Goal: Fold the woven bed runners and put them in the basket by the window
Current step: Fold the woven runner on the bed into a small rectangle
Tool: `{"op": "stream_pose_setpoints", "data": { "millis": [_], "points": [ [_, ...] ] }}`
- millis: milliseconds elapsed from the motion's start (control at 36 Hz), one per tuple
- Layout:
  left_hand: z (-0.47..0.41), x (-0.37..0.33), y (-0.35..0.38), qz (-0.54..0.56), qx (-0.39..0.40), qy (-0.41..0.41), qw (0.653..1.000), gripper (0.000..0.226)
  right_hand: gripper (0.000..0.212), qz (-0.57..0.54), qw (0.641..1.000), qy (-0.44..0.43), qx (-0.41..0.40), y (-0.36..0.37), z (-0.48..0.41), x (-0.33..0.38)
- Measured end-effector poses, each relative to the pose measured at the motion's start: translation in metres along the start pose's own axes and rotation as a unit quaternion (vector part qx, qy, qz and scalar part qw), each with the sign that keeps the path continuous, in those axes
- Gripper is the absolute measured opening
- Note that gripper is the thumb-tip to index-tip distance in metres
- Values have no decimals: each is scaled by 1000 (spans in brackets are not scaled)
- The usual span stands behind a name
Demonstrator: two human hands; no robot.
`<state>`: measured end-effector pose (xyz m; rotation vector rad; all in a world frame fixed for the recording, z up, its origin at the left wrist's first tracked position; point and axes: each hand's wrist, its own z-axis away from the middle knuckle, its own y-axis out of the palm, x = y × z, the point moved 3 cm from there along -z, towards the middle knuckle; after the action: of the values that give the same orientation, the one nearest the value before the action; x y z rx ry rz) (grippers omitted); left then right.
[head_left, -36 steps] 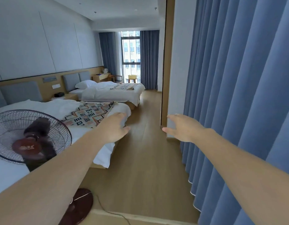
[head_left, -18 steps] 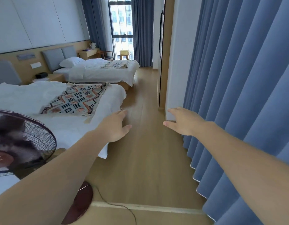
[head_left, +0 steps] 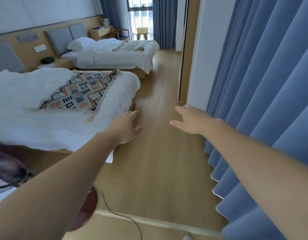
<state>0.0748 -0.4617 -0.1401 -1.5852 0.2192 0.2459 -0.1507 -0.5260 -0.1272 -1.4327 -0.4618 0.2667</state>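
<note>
Woven bed runner, first [head_left: 77,91]: patterned in grey, black and orange, spread flat and slightly askew across the foot end of the near bed [head_left: 37,129], with one fringed corner toward the foot edge and close to the left hand. Woven bed runner, second [head_left: 132,45]: same pattern, somewhat rumpled, across the foot end of the far bed [head_left: 115,61]. Neither folded yet. Handling, by judgement: soft, limp and light, likely to sag and drape when lifted, not slippery and not fragile, though the fringe is apt to catch. Best taken at the two corners of one short edge, pinched through the weave rather than by the tassels. Basket [head_left: 142,30]: pale yellow, on a small round table at the window, beyond the far bed and well apart from both hands. Left hand [head_left: 126,128]: palm down, fingers straight and close together, thumb out, holding nothing, just beside the foot corner of the near bed. Right hand [head_left: 191,121]: palm down, fingers straight and loosely together, thumb spread, holding nothing, above the wooden floor [head_left: 158,161]. Blue curtain [head_left: 262,84] along the right. Standing fan [head_left: 7,170] at lower left, its cable [head_left: 115,213] trailing over the floor.
</note>
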Motion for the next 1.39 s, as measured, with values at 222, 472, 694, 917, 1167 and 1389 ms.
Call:
{"op": "stream_pose_setpoints", "data": {
  "millis": [222, 472, 694, 917, 1167, 1389],
  "points": [
    [-98, -20, 15, -2, -4, -37, 999, 65, 63, 5, 1000, -14, 17, -12, -91, -73],
    [-169, -8, 33, 17, 7, -65, 998, 66, 63, 6, 999, -30, 44, -5, -168, -106],
    [-246, 24, 46, 10, 2, -74, 997, 66, 64, 10, 998, -37, 57, 1, -247, -118],
    [-354, 78, 43, 18, -7, -85, 996, 66, 61, 21, 998, -31, 52, -5, -366, -120],
    [-464, 139, 20, 21, -6, -92, 996, 64, 63, 16, 998, -35, 53, -17, -494, -110],
    [-537, 170, 21, 23, -3, -112, 993, 64, 60, 19, 996, -48, 71, -17, -590, -115]
  ]
}}
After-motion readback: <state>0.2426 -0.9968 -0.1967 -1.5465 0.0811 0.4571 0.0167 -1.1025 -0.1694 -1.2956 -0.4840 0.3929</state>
